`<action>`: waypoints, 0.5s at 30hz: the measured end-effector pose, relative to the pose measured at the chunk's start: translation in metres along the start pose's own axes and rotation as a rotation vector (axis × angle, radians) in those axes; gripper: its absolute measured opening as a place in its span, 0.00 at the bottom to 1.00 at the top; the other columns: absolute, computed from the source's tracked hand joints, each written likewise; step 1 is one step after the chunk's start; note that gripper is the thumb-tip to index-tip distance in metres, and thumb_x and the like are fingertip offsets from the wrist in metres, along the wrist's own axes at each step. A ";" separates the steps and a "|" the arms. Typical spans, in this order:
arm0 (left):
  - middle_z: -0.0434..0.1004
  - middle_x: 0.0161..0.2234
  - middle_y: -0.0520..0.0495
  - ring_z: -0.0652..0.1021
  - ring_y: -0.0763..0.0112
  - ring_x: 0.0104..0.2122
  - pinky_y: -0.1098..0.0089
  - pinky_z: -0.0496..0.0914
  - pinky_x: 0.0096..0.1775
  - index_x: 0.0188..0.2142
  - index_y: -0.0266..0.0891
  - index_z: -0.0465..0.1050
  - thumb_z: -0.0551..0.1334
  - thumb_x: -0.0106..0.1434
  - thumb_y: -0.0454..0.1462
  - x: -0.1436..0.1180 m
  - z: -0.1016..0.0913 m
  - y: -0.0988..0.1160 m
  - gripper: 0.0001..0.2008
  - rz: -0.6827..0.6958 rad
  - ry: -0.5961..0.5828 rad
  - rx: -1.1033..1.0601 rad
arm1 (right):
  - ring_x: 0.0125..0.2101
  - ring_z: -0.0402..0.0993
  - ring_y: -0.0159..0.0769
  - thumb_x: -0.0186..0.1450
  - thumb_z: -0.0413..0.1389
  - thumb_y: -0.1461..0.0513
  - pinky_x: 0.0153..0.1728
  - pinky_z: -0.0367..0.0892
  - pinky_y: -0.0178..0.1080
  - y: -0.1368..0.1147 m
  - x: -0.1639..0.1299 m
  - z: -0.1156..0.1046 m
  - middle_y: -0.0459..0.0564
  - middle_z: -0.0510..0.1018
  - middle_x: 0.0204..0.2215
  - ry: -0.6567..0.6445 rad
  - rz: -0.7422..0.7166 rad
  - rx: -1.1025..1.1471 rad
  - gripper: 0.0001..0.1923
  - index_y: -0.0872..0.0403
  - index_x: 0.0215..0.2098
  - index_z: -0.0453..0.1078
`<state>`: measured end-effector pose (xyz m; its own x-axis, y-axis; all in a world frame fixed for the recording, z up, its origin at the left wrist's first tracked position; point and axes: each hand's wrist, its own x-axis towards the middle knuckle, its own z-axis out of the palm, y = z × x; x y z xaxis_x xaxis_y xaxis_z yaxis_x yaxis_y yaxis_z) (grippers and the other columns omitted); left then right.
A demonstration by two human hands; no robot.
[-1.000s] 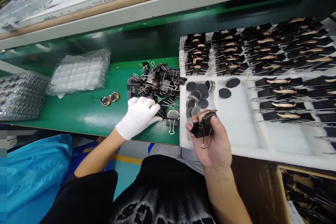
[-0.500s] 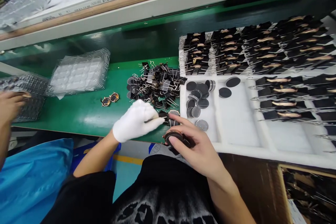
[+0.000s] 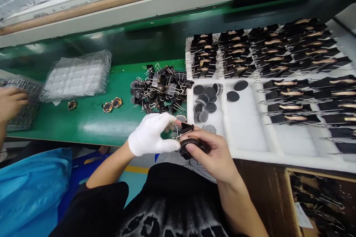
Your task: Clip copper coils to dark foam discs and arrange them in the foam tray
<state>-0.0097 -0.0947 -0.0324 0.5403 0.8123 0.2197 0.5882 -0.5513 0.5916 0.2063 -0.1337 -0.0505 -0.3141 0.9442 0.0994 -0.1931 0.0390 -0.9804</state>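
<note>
1. My gloved left hand [image 3: 151, 134] pinches a binder clip [image 3: 185, 128] by its wire handles, apparently to press it open.
2. My bare right hand [image 3: 213, 153] grips a round black part [image 3: 189, 144] beneath it, over the table edge.
3. Since half a second ago, both hands have drawn together and a co-worker's hand [image 3: 11, 102] has moved further in.

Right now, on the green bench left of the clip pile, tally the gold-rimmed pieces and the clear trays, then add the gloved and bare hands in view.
Gold-rimmed pieces: 3
Clear trays: 2
Gloved hands: 1
Bare hands: 2
Total: 8
</note>
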 end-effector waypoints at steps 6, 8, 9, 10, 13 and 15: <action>0.79 0.27 0.53 0.76 0.74 0.24 0.73 0.69 0.30 0.39 0.39 0.75 0.64 0.65 0.48 0.001 -0.001 0.007 0.14 -0.155 -0.038 -0.044 | 0.52 0.80 0.47 0.69 0.62 0.59 0.48 0.77 0.46 -0.001 -0.002 -0.008 0.52 0.86 0.39 0.018 -0.004 0.007 0.05 0.48 0.41 0.81; 0.80 0.27 0.55 0.76 0.76 0.23 0.75 0.69 0.29 0.38 0.40 0.76 0.64 0.65 0.43 0.001 -0.008 0.009 0.09 -0.208 -0.045 -0.037 | 0.60 0.74 0.50 0.70 0.62 0.60 0.55 0.74 0.49 -0.005 -0.004 -0.015 0.53 0.85 0.42 0.040 -0.031 -0.055 0.04 0.49 0.40 0.80; 0.80 0.26 0.56 0.76 0.77 0.23 0.76 0.68 0.28 0.38 0.40 0.76 0.64 0.65 0.42 0.001 -0.012 0.009 0.08 -0.222 -0.056 -0.034 | 0.59 0.75 0.49 0.70 0.62 0.60 0.55 0.73 0.48 -0.008 -0.005 -0.019 0.53 0.85 0.42 0.047 -0.033 -0.101 0.04 0.49 0.41 0.80; 0.80 0.25 0.57 0.75 0.78 0.23 0.76 0.68 0.28 0.38 0.40 0.76 0.64 0.66 0.42 0.001 -0.017 0.008 0.08 -0.221 -0.070 -0.028 | 0.55 0.78 0.46 0.70 0.62 0.61 0.52 0.74 0.45 -0.011 -0.005 -0.023 0.52 0.85 0.42 0.048 -0.023 -0.156 0.04 0.49 0.42 0.80; 0.79 0.24 0.58 0.75 0.78 0.23 0.75 0.67 0.30 0.37 0.40 0.77 0.63 0.68 0.42 0.002 -0.029 0.007 0.09 -0.158 -0.137 0.023 | 0.40 0.81 0.37 0.70 0.62 0.61 0.42 0.75 0.38 -0.017 -0.004 -0.034 0.48 0.84 0.39 0.016 0.002 -0.343 0.05 0.48 0.44 0.79; 0.78 0.23 0.57 0.75 0.77 0.23 0.74 0.66 0.30 0.36 0.39 0.77 0.63 0.69 0.44 0.003 -0.036 0.009 0.11 -0.105 -0.208 0.054 | 0.38 0.80 0.36 0.70 0.62 0.61 0.39 0.74 0.36 -0.019 -0.002 -0.038 0.47 0.84 0.39 -0.003 -0.015 -0.436 0.06 0.48 0.45 0.79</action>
<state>-0.0247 -0.0901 0.0013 0.5835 0.8120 -0.0083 0.6758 -0.4799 0.5595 0.2456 -0.1245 -0.0389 -0.3169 0.9415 0.1144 0.2123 0.1880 -0.9589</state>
